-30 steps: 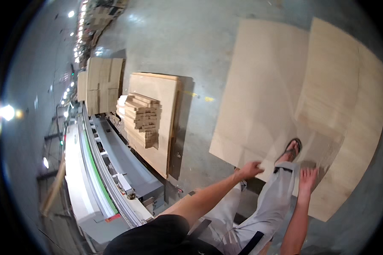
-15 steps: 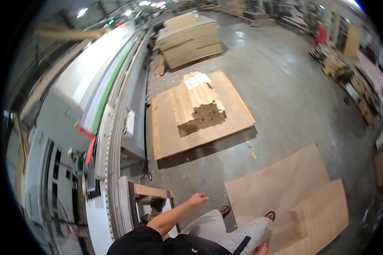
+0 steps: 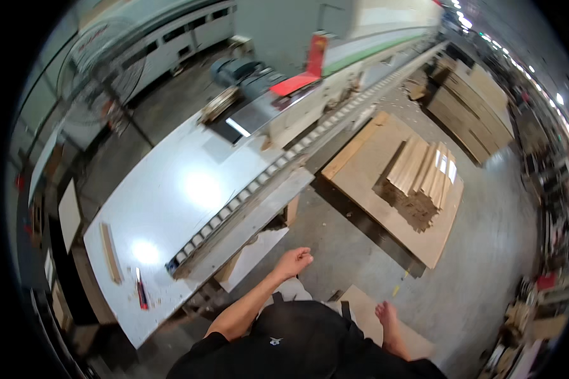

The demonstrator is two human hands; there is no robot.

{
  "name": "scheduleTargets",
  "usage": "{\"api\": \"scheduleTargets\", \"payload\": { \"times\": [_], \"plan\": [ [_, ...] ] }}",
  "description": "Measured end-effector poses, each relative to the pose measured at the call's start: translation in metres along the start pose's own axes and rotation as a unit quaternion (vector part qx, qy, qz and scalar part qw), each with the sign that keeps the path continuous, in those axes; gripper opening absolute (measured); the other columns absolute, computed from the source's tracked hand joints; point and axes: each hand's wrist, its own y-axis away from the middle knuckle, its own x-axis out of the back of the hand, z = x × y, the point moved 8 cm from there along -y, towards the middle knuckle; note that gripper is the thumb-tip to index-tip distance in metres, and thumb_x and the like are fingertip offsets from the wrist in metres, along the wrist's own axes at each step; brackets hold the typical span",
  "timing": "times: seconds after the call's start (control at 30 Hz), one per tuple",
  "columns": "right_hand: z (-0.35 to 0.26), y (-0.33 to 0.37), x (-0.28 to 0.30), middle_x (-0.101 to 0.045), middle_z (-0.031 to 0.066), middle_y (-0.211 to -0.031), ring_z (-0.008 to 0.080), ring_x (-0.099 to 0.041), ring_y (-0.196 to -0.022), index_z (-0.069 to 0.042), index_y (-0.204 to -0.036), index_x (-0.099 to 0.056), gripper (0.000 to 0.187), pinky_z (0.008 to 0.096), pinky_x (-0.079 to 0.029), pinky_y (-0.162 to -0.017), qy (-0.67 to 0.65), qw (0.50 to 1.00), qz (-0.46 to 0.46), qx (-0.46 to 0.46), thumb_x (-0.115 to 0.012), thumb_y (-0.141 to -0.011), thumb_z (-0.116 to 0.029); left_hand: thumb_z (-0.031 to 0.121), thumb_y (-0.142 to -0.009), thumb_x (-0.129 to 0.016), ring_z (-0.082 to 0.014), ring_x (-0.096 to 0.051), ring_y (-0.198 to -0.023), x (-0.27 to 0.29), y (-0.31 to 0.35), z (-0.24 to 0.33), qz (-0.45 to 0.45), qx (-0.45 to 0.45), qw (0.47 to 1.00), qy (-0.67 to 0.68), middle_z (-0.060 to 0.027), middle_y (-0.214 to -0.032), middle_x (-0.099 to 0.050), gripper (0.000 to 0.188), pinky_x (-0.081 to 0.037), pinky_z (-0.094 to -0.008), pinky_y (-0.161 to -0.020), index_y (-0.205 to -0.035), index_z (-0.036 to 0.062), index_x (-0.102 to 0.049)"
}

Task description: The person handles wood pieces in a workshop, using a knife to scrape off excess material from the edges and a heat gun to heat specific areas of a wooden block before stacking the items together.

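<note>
We see the left hand (image 3: 293,262) with its fingers softly bent, partly open, and we spot nothing in it. The right hand (image 3: 387,311) looks loosely open too, with nothing in it that we can see. Near it, on the right, a flat brown sheet (image 3: 365,308) lies on the floor, partly hidden by the black shirt (image 3: 297,341). We think a foot could slip or trip there, because the sheet looks thin and we cannot see the feet. On the left is the white counter (image 3: 164,224), apart from the left hand. If we turn too fast, an arm could bang its hard edge or the row of rollers (image 3: 232,206). A red and black tool (image 3: 141,294) lies at the counter's near end, beside a wood strip (image 3: 110,252), so a bump could knock it down. It may be sharp, but we cannot tell. Far to the right, wood sticks (image 3: 414,180) sit in a rough pile on a wide board (image 3: 360,165), and a hard kick could make some slide.
</note>
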Motion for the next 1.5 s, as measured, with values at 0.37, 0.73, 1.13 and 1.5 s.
{"api": "scheduleTargets", "payload": {
  "times": [0.37, 0.73, 1.13, 1.5],
  "plan": [
    [-0.146, 0.025, -0.495, -0.064, 0.0045, -0.089, 0.0094, -0.058, -0.077, 0.001, -0.104, -0.063, 0.027, 0.0227, -0.047, -0.069, 0.461, 0.797, -0.32, 0.223, -0.058, -0.095, -0.025, 0.016, -0.09, -0.066, -0.0141, -0.062, -0.098, 0.152, 0.075, 0.039, 0.326, -0.091, 0.925, 0.173, -0.0099, -0.11, -0.067, 0.038, -0.05, -0.0272, -0.084, -0.122, -0.0024, -0.058],
    [-0.156, 0.015, -0.661, -0.068, 0.0069, -0.091, 0.0133, -0.061, -0.086, 0.002, -0.113, -0.063, 0.032, 0.0304, -0.05, -0.077, 0.484, 0.702, -0.4, 0.337, -0.059, -0.094, -0.023, 0.016, -0.088, -0.064, -0.041, -0.056, -0.104, 0.286, 0.045, 0.116, 0.584, -0.088, 0.747, -0.307, -0.0249, -0.108, -0.063, 0.032, -0.045, -0.0447, -0.093, -0.112, -0.0045, -0.062],
    [-0.128, -0.056, -0.568, -0.063, 0.0012, -0.077, 0.0104, -0.057, -0.073, -0.005, -0.096, -0.07, 0.026, 0.0285, -0.047, -0.066, 0.519, 0.804, -0.269, 0.11, -0.06, -0.09, -0.029, 0.034, -0.096, -0.054, -0.0431, -0.056, -0.105, 0.29, 0.022, 0.093, 0.484, 0.027, 0.796, -0.363, -0.0273, -0.11, -0.063, 0.043, -0.045, -0.0476, -0.094, -0.111, -0.0061, -0.065],
    [-0.094, -0.034, -0.579, -0.066, 0.0041, -0.084, 0.0132, -0.06, -0.077, -0.001, -0.101, -0.069, 0.028, 0.0298, -0.05, -0.07, 0.496, 0.813, -0.278, 0.127, -0.06, -0.092, -0.027, 0.017, -0.089, -0.06, -0.041, -0.059, -0.092, 0.299, 0.01, 0.086, 0.49, -0.062, 0.804, -0.331, -0.0224, -0.097, -0.065, 0.025, -0.047, -0.0479, -0.081, -0.1, -0.0045, -0.065]
  ]
}}
